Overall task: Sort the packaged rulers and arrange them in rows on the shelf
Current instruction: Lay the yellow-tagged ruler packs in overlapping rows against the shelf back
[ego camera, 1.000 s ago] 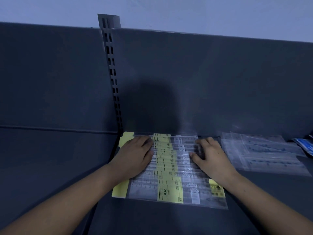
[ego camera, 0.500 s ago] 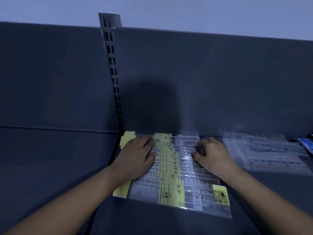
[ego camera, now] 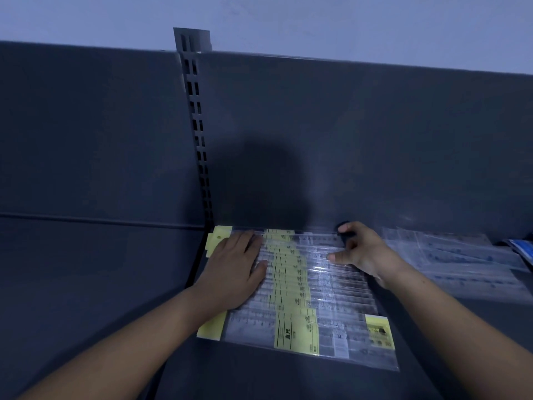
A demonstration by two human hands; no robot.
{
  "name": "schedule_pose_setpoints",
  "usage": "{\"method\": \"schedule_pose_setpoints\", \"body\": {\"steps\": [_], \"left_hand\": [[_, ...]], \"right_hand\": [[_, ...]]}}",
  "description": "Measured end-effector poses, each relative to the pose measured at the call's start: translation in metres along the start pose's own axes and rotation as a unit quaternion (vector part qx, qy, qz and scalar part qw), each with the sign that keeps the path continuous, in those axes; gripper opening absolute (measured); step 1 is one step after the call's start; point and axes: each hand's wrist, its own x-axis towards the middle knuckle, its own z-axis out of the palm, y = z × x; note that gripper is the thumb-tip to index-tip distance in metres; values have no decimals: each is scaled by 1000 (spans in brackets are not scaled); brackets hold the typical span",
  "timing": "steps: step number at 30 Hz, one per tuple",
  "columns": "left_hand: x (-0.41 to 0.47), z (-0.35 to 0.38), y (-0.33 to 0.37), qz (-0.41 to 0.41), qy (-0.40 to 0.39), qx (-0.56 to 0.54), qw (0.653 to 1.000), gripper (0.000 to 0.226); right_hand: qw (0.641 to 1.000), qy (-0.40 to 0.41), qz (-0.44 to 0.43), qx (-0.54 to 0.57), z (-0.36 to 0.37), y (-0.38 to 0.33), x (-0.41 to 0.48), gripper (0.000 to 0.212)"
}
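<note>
Several packaged rulers (ego camera: 297,287) in clear sleeves with yellow labels lie overlapped in a row that runs from the back panel to the front of the dark shelf (ego camera: 259,379). My left hand (ego camera: 235,272) lies flat, palm down, on the left part of the row, fingers together. My right hand (ego camera: 363,252) rests at the row's right edge near the back; its thumb touches a sleeve and its fingers are curled. I cannot tell whether it pinches a packet.
A second spread of clear packaged rulers (ego camera: 452,261) lies on the shelf to the right, with a blue package (ego camera: 522,249) at the far right edge. A slotted upright (ego camera: 197,131) divides the back panel. Left of it is a bare shelf bay.
My right hand has moved back toward the rear panel and to the row's right edge, its fingers lifting and curling. My left hand has stayed pressed on the row.
</note>
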Motion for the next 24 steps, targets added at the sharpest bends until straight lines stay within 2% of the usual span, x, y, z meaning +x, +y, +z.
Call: {"method": "schedule_pose_setpoints", "body": {"steps": [5, 8, 10, 11, 13, 14, 17, 19, 21, 24], "left_hand": [[-2, -4, 1, -24, -23, 22, 999, 91], [-2, -4, 0, -30, -30, 31, 999, 95], [-3, -3, 0, -36, -38, 27, 998, 96], [-4, -3, 0, -39, -43, 21, 998, 96], [-4, -3, 0, -44, -57, 13, 997, 96], [-4, -3, 0, -47, -64, 11, 997, 95], [-3, 0, 0, -65, -89, -4, 994, 81], [-3, 0, 0, -79, -110, -15, 991, 73], [-3, -1, 0, -83, -117, -24, 989, 63], [-3, -4, 0, -85, -108, -52, 989, 58]], "right_hand": [[998, 57, -21, 33, -1, 0, 13, 53], [994, 55, -63, -69, 2, 5, 16, 36], [975, 68, -107, -182, 4, 9, 11, 19], [958, 80, -139, -240, 5, 10, 7, 18], [923, 71, -203, -319, 9, 13, -5, 34], [914, 40, -216, -341, 13, 13, -13, 49], [898, -51, -201, -387, 23, 23, -30, 98], [893, -58, -194, -401, 25, 29, -31, 116], [909, -54, -193, -367, 23, 31, -31, 116], [922, -22, -189, -336, 21, 29, -35, 95]]}}
